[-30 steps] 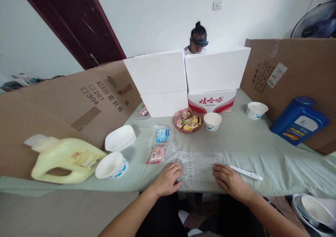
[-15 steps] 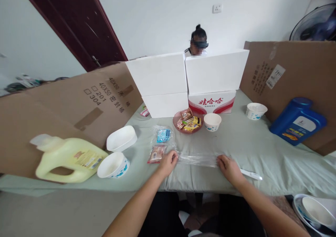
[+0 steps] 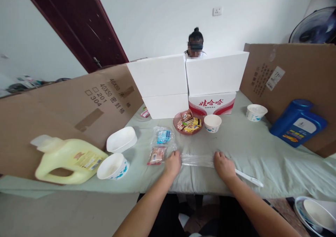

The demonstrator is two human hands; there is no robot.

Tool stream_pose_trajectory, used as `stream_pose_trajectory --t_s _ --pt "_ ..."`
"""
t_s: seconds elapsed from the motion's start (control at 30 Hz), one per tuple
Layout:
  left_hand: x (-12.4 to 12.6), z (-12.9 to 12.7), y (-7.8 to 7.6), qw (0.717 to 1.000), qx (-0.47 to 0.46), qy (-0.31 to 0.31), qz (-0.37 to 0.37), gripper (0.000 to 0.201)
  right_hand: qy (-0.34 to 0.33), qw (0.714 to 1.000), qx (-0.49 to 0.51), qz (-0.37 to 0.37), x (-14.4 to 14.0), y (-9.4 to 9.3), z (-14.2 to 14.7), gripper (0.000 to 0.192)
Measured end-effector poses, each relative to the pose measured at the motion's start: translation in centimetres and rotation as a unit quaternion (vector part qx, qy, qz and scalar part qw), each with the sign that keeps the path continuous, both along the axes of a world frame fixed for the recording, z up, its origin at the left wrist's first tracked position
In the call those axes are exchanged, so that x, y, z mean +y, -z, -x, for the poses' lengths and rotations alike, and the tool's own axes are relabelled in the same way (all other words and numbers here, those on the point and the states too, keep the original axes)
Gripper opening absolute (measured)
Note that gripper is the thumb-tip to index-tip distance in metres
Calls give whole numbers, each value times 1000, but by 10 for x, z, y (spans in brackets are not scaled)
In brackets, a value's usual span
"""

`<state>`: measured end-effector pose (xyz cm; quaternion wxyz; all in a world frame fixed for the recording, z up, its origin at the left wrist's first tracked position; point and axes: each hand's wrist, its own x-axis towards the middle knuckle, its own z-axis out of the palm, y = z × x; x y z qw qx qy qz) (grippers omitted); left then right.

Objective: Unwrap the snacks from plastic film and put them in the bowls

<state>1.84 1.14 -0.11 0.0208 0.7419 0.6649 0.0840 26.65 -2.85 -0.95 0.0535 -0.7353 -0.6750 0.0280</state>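
A clear film lies folded in a narrow strip at lower centre of the frame on the table. My left hand presses its left end, my right hand its right end, fingers flat, gripping nothing. A white knife lies just right of my right hand; two snack packets lie just above my left

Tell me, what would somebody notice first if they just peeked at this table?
Probably the two hands, left hand and right hand, pressing a clear plastic sheet flat near the front edge of the green table cover. Next, the big yellow jug lying on its side at the far left and the blue jug leaning at the far right. In the middle sits a pink dish of snacks, before stacked white boxes.
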Motion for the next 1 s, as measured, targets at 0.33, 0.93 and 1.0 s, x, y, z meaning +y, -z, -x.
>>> stream_pose_trajectory --t_s 0.33,0.93,1.0 --pt "-27 -47 1 933 -18 361 7 41 -11 1000 -16 -3 1 0 0 27" --pt "-22 -46 16 938 13 343 54 70 -148 984 37 -93 -16 29 25 68" --pt "-23 -46 17 944 13 324 51 76 -119 990 32 -72 -17 31 19 73"
